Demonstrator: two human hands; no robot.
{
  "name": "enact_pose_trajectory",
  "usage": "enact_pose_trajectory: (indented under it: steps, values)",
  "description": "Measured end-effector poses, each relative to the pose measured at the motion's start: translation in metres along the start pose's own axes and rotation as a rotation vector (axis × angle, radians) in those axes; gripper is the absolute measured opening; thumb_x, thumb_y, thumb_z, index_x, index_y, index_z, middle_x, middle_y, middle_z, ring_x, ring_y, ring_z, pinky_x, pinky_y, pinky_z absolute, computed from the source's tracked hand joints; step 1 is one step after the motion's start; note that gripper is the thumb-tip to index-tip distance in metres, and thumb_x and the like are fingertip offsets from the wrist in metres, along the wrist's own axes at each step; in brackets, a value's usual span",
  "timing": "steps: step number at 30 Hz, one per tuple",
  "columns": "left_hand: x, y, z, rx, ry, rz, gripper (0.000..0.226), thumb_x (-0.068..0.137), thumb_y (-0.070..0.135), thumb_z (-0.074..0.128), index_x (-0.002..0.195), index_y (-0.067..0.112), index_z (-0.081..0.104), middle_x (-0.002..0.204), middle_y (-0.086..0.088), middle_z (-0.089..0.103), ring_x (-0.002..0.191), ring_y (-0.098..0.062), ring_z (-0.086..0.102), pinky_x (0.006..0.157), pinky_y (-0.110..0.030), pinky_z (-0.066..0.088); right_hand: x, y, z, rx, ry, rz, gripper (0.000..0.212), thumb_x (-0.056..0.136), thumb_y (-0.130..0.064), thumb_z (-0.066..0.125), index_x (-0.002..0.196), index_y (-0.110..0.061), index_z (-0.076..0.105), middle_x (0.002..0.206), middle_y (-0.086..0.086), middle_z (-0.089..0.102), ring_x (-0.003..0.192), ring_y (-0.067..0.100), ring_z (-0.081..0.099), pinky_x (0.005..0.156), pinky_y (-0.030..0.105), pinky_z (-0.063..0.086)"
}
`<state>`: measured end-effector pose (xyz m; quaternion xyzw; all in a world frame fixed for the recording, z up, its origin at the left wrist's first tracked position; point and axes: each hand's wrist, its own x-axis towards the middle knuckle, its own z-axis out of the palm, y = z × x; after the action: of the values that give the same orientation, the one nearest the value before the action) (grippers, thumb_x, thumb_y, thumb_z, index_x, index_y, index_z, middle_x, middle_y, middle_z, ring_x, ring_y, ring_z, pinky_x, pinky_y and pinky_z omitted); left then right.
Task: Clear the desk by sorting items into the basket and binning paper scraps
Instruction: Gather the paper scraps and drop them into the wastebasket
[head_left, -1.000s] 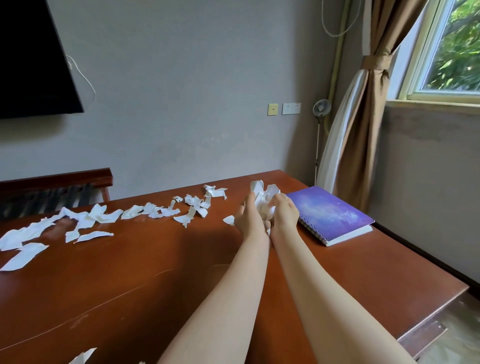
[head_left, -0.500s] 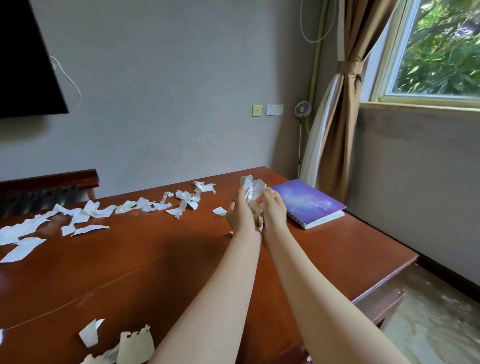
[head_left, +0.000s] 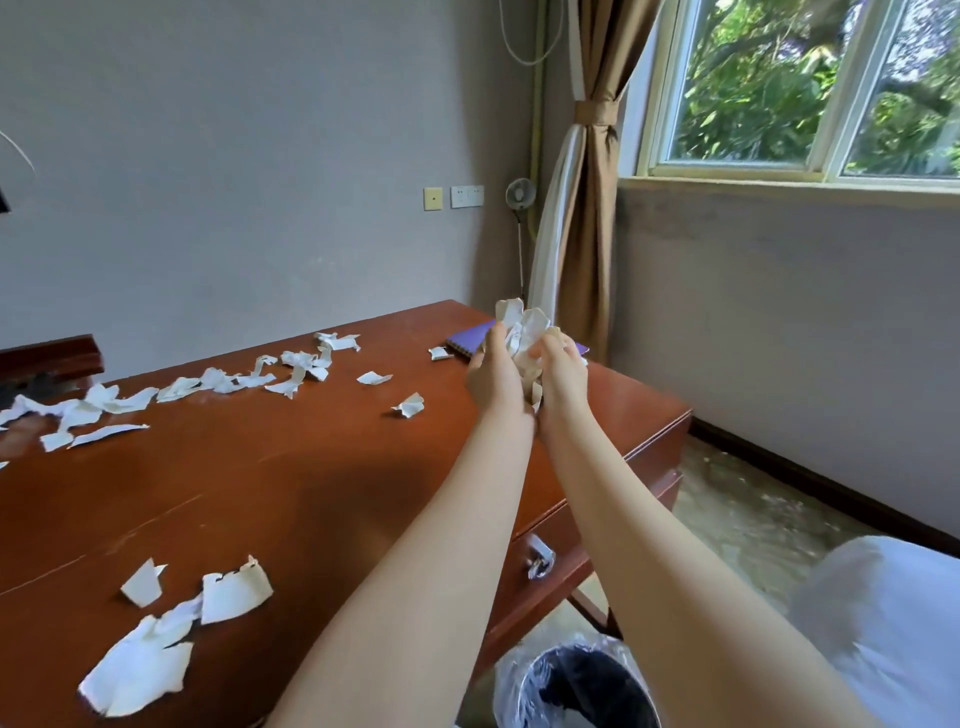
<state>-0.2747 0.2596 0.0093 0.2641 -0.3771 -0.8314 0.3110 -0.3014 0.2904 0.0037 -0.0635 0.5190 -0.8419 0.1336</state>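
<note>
Two grey walls (head_left: 260, 156) meet in a corner at 12 o'clock of the view; a window (head_left: 753, 88) with green foliage behind it occupies 1 to 2 o'clock; a brown curtain (head_left: 589, 234), tied back, hangs at the corner just beside the window. One red-brown wooden desk (head_left: 311, 493) fills the sector from 7 to 11 o'clock and reaches past centre; speckled floor (head_left: 753, 519) lies at 4 o'clock; a drawer handle (head_left: 540, 564) of metal shows on the desk front at 5 o'clock. A bin (head_left: 571, 686) with a clear plastic liner stands on the floor at 6 o'clock, below the desk edge, between the two forearms. A purple notebook (head_left: 467, 340) lies at the far right corner of the desk, partly hidden by the hands. Torn white paper scraps (head_left: 223, 382) run in a loose band across the far desk from 9 to 11 o'clock; near scraps (head_left: 140, 670), larger, lie by the front edge at 7 to 8 o'clock.

Both bare arms extend forward; the left hand (head_left: 493, 379) and right hand (head_left: 558, 374) are raised side by side above the far right of the desk, wrists close together; the fingers of both curl round a crumpled paper wad (head_left: 522, 332) and press it between the palms; the wad's top protrudes above the fingers; the wad sits clear of the desk surface, in front of the notebook.
</note>
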Motion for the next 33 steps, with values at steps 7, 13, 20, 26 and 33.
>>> enact_pose_trajectory:
  steps: [7, 13, 20, 26, 33]
  values:
    - [-0.032, -0.059, 0.026, 0.017, -0.131, -0.075, 0.015, 0.09, 0.023, 0.053, 0.083, 0.012, 0.06, 0.074, -0.003, 0.06, 0.054, -0.015, 0.055, 0.045, -0.017, 0.043, -0.013, -0.007, -0.073, 0.027, 0.145, -0.01, 0.022, 0.083, -0.003, 0.04, 0.067, -0.017, 0.046, 0.066, -0.001, 0.049, 0.056, 0.014, 0.046, 0.052, 0.02, 0.037]
    - [-0.049, -0.103, 0.036, 0.082, -0.156, -0.14, 0.011, 0.086, 0.02, 0.057, 0.079, 0.013, 0.061, 0.07, 0.001, 0.063, 0.054, -0.012, 0.058, 0.046, -0.015, 0.044, -0.014, 0.004, -0.122, 0.121, 0.226, 0.02, 0.016, 0.08, -0.005, 0.042, 0.073, -0.015, 0.053, 0.07, -0.002, 0.058, 0.062, 0.015, 0.055, 0.057, 0.021, 0.043]
    - [-0.045, -0.16, 0.031, 0.223, -0.144, -0.172, 0.012, 0.084, 0.024, 0.058, 0.075, 0.018, 0.064, 0.078, 0.0, 0.065, 0.068, -0.017, 0.061, 0.059, -0.024, 0.047, -0.01, 0.034, -0.171, 0.206, 0.323, 0.082, 0.022, 0.083, -0.005, 0.04, 0.065, -0.018, 0.045, 0.056, -0.007, 0.05, 0.044, 0.009, 0.05, 0.043, 0.015, 0.038]
    - [-0.035, -0.214, 0.012, 0.372, -0.134, -0.262, 0.007, 0.079, 0.026, 0.063, 0.075, 0.02, 0.065, 0.076, 0.003, 0.061, 0.071, -0.019, 0.056, 0.061, -0.026, 0.044, -0.01, 0.081, -0.208, 0.265, 0.354, 0.17, 0.008, 0.06, -0.016, 0.044, 0.068, -0.017, 0.044, 0.066, -0.005, 0.048, 0.059, 0.011, 0.049, 0.054, 0.021, 0.039]
    - [-0.018, -0.266, -0.011, 0.487, -0.126, -0.396, 0.016, 0.081, 0.023, 0.062, 0.066, 0.02, 0.059, 0.063, 0.008, 0.054, 0.07, -0.014, 0.056, 0.066, -0.027, 0.046, 0.011, 0.137, -0.251, 0.277, 0.419, 0.318, 0.003, 0.073, -0.017, 0.047, 0.076, -0.018, 0.046, 0.074, -0.004, 0.05, 0.065, 0.011, 0.053, 0.063, 0.023, 0.046]
